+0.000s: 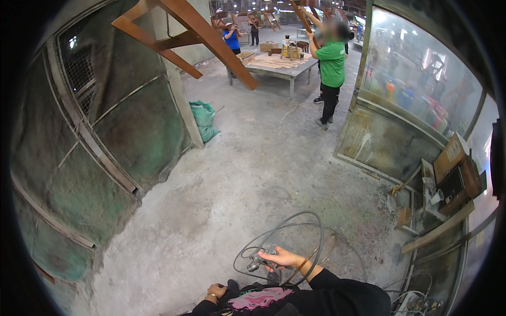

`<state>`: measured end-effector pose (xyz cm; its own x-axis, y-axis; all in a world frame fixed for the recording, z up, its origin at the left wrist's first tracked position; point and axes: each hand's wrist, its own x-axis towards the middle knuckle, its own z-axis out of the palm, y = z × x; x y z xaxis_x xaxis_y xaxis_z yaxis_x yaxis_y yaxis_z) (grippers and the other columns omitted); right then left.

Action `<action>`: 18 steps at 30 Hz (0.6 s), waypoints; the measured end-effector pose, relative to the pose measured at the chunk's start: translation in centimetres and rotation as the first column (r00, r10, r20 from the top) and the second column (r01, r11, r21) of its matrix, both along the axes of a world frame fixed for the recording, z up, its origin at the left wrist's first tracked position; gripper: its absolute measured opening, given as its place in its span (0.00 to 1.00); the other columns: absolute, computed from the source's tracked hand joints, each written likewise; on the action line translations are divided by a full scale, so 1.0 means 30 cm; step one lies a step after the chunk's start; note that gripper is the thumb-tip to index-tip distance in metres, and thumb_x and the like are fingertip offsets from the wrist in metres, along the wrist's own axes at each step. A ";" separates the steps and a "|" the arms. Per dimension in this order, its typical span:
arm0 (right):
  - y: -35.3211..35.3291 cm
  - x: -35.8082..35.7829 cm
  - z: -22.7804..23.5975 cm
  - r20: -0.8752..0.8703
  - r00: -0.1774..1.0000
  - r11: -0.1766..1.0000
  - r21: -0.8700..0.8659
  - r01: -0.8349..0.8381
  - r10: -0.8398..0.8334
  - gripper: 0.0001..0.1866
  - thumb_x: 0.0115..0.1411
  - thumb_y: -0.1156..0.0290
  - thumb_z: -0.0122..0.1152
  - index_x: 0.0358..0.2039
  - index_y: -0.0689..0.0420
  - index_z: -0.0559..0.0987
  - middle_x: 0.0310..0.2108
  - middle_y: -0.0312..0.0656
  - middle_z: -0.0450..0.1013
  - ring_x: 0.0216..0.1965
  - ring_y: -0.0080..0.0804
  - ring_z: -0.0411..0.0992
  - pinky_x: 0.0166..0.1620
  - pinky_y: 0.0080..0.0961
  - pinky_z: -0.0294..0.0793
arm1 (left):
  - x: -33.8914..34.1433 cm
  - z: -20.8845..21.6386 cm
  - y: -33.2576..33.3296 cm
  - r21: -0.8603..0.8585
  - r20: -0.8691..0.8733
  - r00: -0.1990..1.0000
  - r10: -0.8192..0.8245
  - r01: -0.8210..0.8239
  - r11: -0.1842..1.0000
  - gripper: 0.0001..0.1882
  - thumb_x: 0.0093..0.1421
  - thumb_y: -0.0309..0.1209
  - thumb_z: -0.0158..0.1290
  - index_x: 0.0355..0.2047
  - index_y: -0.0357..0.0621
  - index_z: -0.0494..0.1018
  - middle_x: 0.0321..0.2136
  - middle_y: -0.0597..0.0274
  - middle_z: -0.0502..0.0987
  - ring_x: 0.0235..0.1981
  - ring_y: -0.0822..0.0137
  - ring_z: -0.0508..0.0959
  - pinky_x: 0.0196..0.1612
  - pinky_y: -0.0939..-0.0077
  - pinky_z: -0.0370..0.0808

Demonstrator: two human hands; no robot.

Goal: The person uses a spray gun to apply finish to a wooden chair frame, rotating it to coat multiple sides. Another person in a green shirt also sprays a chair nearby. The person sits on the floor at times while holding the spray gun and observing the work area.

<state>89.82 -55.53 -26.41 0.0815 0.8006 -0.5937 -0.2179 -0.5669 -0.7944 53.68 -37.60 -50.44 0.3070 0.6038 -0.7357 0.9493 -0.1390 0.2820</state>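
Observation:
My right hand [282,257] is closed around a metal spray gun [255,262], low in front of my body. A thin dark hose [274,227] loops up and around the gun and my right wrist. My left hand [216,290] hangs beside my body, with a band at the wrist. Its fingers look curled in; its palm side is hidden, so I cannot make out whether anything is in it. Ahead and above, a brown wooden furniture frame [184,39] hangs at the upper left, apart from both hands.
Dirty green-stained panels [132,121] stand at left, a green sack [204,121] beyond them. A glazed partition [416,89] and a cluttered shelf [440,195] line the right. Farther off, a person in green [332,63] lifts a wooden piece beside a table [287,71].

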 end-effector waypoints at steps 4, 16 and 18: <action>-0.031 -0.008 -0.008 0.055 0.998 0.998 -0.062 0.014 -0.011 0.44 0.61 0.32 0.65 0.46 0.68 0.68 0.25 0.37 0.77 0.25 0.20 0.76 0.20 0.17 0.63 | 0.031 0.073 0.051 -0.079 -0.109 0.994 0.029 -0.038 0.996 0.35 0.54 0.60 0.62 0.49 0.41 0.84 0.49 0.47 0.84 0.55 0.52 0.82 0.60 0.63 0.76; -0.039 -0.018 -0.017 0.272 0.959 0.997 -0.033 -0.068 0.074 0.41 0.58 0.25 0.61 0.27 0.60 0.81 0.19 0.38 0.77 0.22 0.25 0.77 0.26 0.23 0.76 | 0.018 0.029 -0.084 -0.062 -0.102 0.982 0.161 -0.168 0.984 0.57 0.46 0.71 0.59 0.65 0.36 0.69 0.63 0.34 0.72 0.64 0.45 0.74 0.66 0.58 0.71; -0.038 -0.013 -0.029 0.287 0.954 0.996 -0.028 -0.084 0.088 0.41 0.57 0.25 0.61 0.23 0.58 0.82 0.18 0.38 0.76 0.22 0.26 0.78 0.29 0.25 0.78 | 0.013 0.044 -0.107 -0.074 -0.092 0.982 0.166 -0.173 0.982 0.57 0.46 0.70 0.59 0.64 0.37 0.70 0.62 0.36 0.74 0.64 0.45 0.74 0.66 0.58 0.71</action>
